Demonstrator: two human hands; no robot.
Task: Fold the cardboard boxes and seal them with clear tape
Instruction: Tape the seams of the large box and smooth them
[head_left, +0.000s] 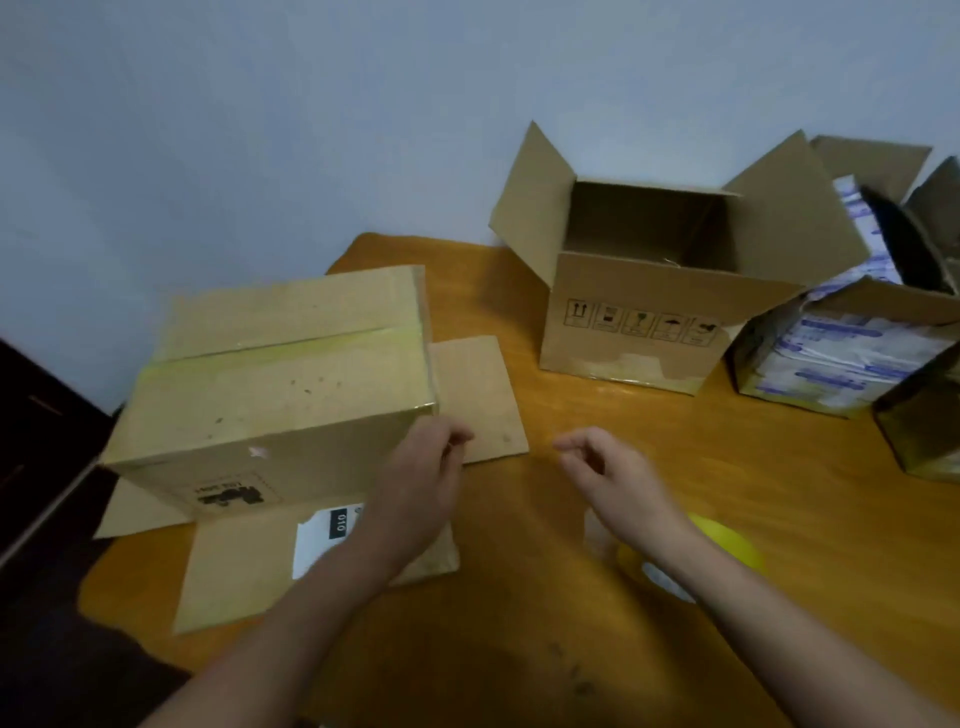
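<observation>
A cardboard box (270, 384) stands upside down at the left of the table, its top seam closed with tape and its lower flaps spread flat on the wood. One front flap carries a white label (324, 540). My left hand (421, 478) hovers at the box's near right corner, fingers loosely curled, holding nothing. My right hand (608, 467) hangs over bare table to the right, fingers loosely curled and empty. A yellowish roll of clear tape (727, 540) lies under my right forearm. A second cardboard box (639, 317) stands open further back.
At the right edge stand more open boxes (831, 353) filled with white-and-blue packets. The wooden table (519, 597) ends at the left beside dark furniture (36, 415). A pale wall rises behind.
</observation>
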